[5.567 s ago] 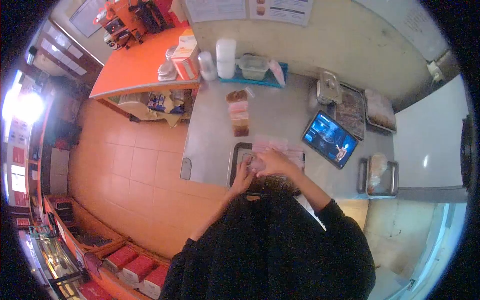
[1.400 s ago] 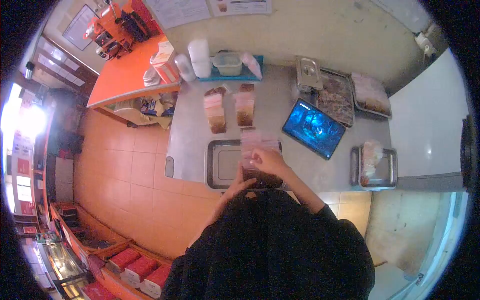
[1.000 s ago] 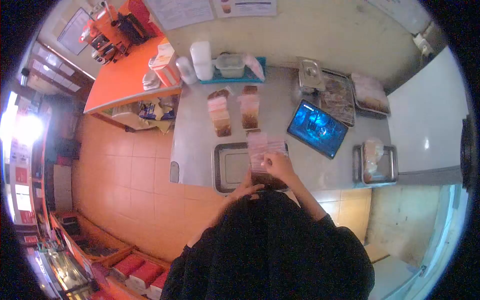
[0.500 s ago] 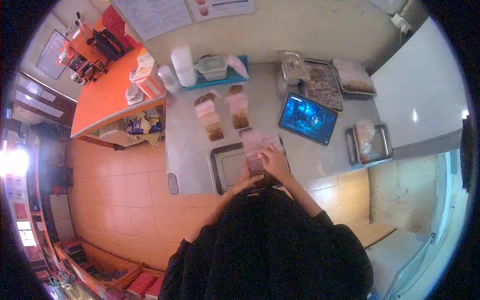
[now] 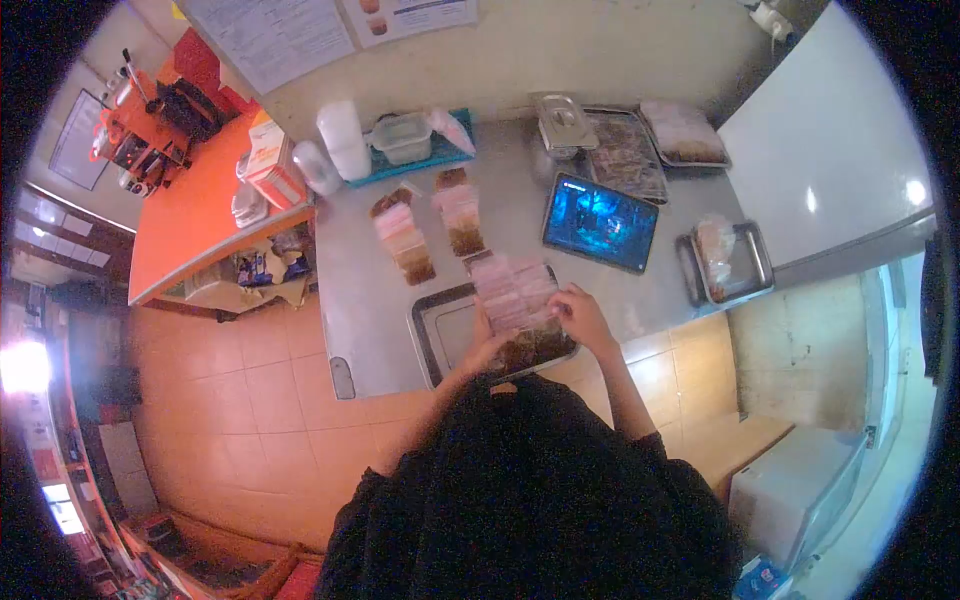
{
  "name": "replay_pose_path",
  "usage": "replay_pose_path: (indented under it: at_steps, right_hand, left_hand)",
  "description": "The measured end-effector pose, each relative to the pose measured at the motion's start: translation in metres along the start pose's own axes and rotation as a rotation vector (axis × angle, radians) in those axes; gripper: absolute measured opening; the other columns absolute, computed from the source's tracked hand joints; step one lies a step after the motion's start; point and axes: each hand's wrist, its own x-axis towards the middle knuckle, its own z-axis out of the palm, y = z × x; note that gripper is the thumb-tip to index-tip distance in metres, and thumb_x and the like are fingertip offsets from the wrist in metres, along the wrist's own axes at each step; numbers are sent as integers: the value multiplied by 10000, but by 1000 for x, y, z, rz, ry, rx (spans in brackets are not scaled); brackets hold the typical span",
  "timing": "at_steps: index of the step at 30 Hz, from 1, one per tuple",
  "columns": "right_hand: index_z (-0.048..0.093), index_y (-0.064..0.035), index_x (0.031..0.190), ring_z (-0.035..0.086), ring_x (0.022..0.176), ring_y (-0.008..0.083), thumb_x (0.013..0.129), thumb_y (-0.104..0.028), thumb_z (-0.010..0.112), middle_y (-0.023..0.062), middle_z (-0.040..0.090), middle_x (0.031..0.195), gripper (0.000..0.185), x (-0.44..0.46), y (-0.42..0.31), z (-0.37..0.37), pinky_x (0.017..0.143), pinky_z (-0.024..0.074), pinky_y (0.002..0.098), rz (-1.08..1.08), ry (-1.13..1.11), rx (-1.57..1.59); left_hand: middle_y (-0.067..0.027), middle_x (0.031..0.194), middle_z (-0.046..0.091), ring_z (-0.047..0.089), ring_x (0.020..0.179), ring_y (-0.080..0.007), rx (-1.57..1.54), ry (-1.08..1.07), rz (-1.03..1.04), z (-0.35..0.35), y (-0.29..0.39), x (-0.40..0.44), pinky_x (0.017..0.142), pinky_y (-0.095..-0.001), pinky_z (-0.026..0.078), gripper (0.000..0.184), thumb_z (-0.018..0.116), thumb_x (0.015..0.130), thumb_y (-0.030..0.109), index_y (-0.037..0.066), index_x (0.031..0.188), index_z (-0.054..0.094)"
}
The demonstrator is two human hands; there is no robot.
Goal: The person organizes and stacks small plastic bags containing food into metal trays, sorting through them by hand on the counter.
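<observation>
In front of me, overlapping pink and brown flat pieces [image 5: 512, 292], perhaps thin packets, lie over a metal tray [image 5: 428, 332]; their exact kind is not clear. My left hand [image 5: 484, 345] is at their lower left edge, thumb up along the side, its other fingers mostly hidden. At the right edge, my right hand [image 5: 582, 317] has its fingers drawn together in a pinch on the pieces. More brown material [image 5: 530, 350] shows in the tray below. Two similar overlapping rows, a left row [image 5: 405, 238] and a right row [image 5: 461, 215], lie on the table behind.
A lit tablet [image 5: 600, 222] lies on the metal table [image 5: 365, 330]. A small tray [image 5: 765, 262] with a plastic-wrapped item stands at right. Filled trays [image 5: 625, 155] and a lidded metal container [image 5: 562, 122] sit at the back, a teal tray [image 5: 362, 178] with tubs at back left.
My right hand has moved right and slightly down, from over the pink pieces to their right edge. More brown material shows below them. The whole view has shifted a little.
</observation>
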Motion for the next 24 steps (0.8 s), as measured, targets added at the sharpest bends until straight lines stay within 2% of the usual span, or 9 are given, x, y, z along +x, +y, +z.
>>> replay_pose_path:
  at_steps: [4, 6, 10, 12, 13, 15, 20, 22, 24]
  right_hand:
    - [605, -54, 880, 559, 702, 271, 766, -61, 601, 111, 550, 833, 115, 2, -8, -5, 637, 467, 345, 7, -11, 91]
    - [593, -50, 893, 564, 746, 294, 762, -54, 592, 121, 559, 857, 131, 7, -14, -11, 669, 467, 364, 74, 39, 154]
    - [546, -50, 960, 574, 783, 320, 753, -64, 589, 140, 561, 880, 212, 22, 4, -5, 688, 474, 390, 126, 156, 38]
    - [548, -51, 961, 578, 763, 303, 747, -77, 607, 135, 563, 899, 223, 28, 5, -9, 667, 474, 382, 143, 108, 57]
    - [549, -52, 962, 581, 742, 286, 742, -90, 624, 130, 566, 918, 236, 30, 4, -9, 646, 473, 374, 159, 52, 78]
    - [541, -49, 927, 575, 753, 300, 726, -84, 624, 133, 552, 896, 220, 30, 4, -6, 655, 470, 389, 165, 49, -31]
    - [521, -44, 831, 556, 772, 328, 686, -62, 617, 137, 511, 827, 174, 25, 20, 5, 676, 457, 422, 255, -1, -202]
    - [530, -37, 807, 553, 765, 329, 683, -55, 612, 139, 509, 836, 150, 23, 23, 5, 675, 454, 419, 88, -30, -56]
    - [533, -35, 798, 552, 773, 324, 685, -49, 610, 137, 508, 842, 138, 23, 21, 6, 682, 453, 410, 89, 11, -16]
  left_hand:
    - [-224, 1403, 198, 240, 1280, -326, -46, -19, 22, -11, -15, 0, 1069, -399, 180, 970, 677, 736, 156, -35, 1393, -11]
    - [-238, 1352, 260, 259, 1246, -381, 615, 106, 220, -23, -26, 0, 1054, -427, 188, 889, 639, 753, 166, -32, 1390, 52]
    - [-231, 1288, 323, 278, 1203, -410, 882, 186, 402, 3, 39, -9, 1021, -449, 226, 722, 621, 737, 170, -24, 1332, 261]
    - [-199, 1220, 393, 338, 1161, -372, 1201, 163, 451, 12, 61, 0, 967, -457, 288, 540, 621, 703, 206, -18, 1167, 459]
    - [-199, 1220, 393, 338, 1161, -372, 1204, 161, 456, 14, 65, 10, 967, -457, 288, 540, 621, 703, 206, -18, 1167, 459]
    - [-180, 1203, 446, 390, 1139, -351, 1363, -72, 181, 21, 73, 31, 932, -460, 323, 414, 621, 706, 211, -5, 1052, 552]
    - [-189, 1190, 485, 445, 1113, -338, 1701, -64, 243, 28, 47, 58, 924, -451, 337, 422, 646, 688, 260, 11, 1023, 587]
    - [-197, 1195, 487, 452, 1110, -341, 1754, -62, 217, 28, 41, 63, 925, -452, 337, 436, 656, 678, 284, 18, 1019, 594]
    - [-186, 1019, 566, 525, 990, -337, 1818, -46, 349, 25, 36, 70, 833, -459, 412, 342, 580, 720, 259, -5, 935, 611]
